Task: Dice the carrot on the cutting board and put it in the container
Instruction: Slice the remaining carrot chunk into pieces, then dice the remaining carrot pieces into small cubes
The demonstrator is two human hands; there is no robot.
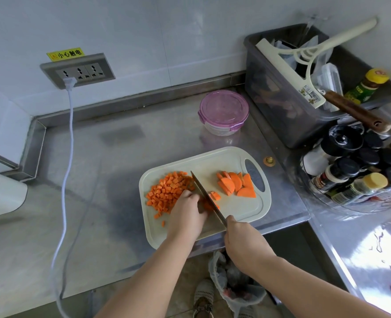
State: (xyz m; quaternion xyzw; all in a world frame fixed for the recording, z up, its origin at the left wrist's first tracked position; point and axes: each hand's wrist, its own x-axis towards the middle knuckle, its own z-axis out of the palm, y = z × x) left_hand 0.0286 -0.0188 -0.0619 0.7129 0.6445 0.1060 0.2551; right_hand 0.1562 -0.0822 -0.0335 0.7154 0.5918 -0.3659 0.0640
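A pale cutting board [231, 161] lies on the steel counter. A heap of diced carrot [167, 191] covers its left part. Half-round carrot slices [235, 183] sit in a pile near the board's handle hole. My right hand [242, 242] grips the handle of a knife [207, 198] whose blade crosses the board's middle. My left hand [186, 214] presses down on carrot strips [214, 199] beside the blade, fingers curled. A round container [223, 111] with a purple lid, closed, stands behind the board.
A grey bin [281, 111] holding a squeegee and utensils sits at the back right, with a rack of spice bottles [355, 166] in front of it. A white cable [68, 157] runs down from the wall socket [77, 71]. A carrot end [269, 160] lies by the board.
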